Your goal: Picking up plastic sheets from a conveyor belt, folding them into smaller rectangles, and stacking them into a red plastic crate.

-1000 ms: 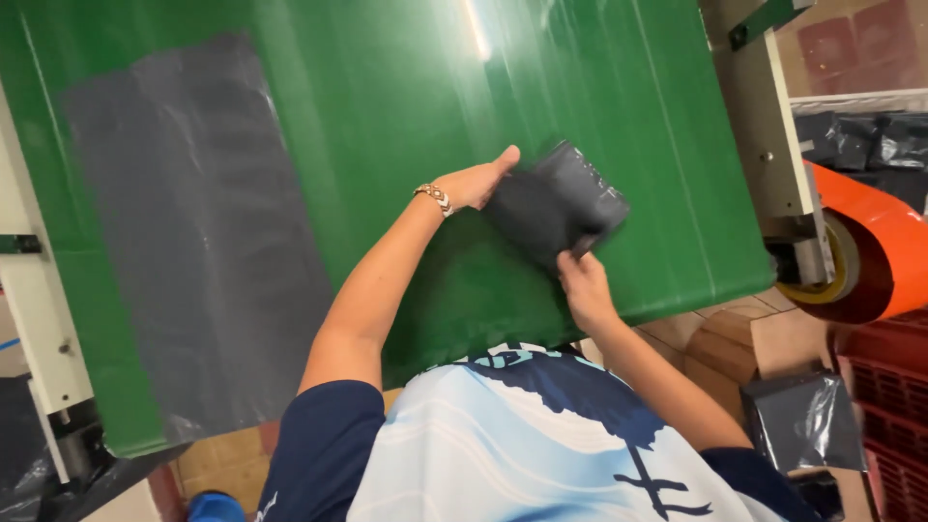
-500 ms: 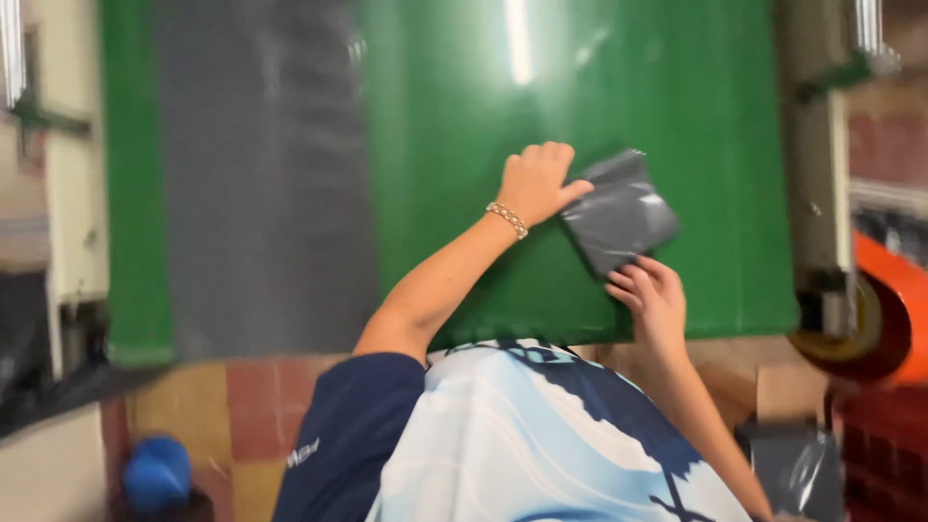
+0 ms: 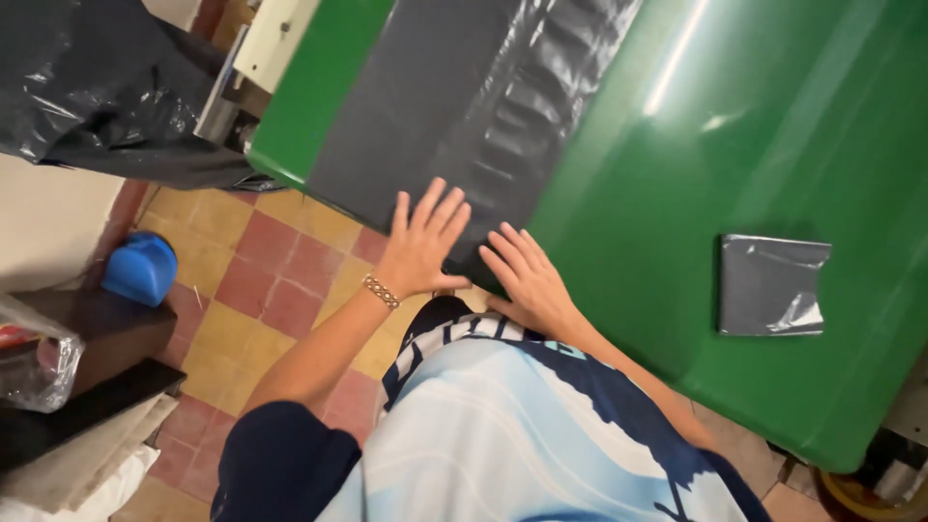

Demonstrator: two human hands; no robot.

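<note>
Now: left hand (image 3: 422, 246) and right hand (image 3: 527, 275) spread flat, fingers open, on near end of unfolded grey bag (image 3: 464, 106) on green desk (image 3: 677, 193). Folded bag (image 3: 771, 286) finished, well right. Folding not yet begun.

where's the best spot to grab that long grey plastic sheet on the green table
Probably at its near end, where it reaches the table edge in front of the person. The grey plastic sheet lies flat and thin on the green table, so a top pinch has little to catch. The left hand and right hand rest there, fingers spread; sliding fingertips under that near edge from the person's side seems easiest.
</note>
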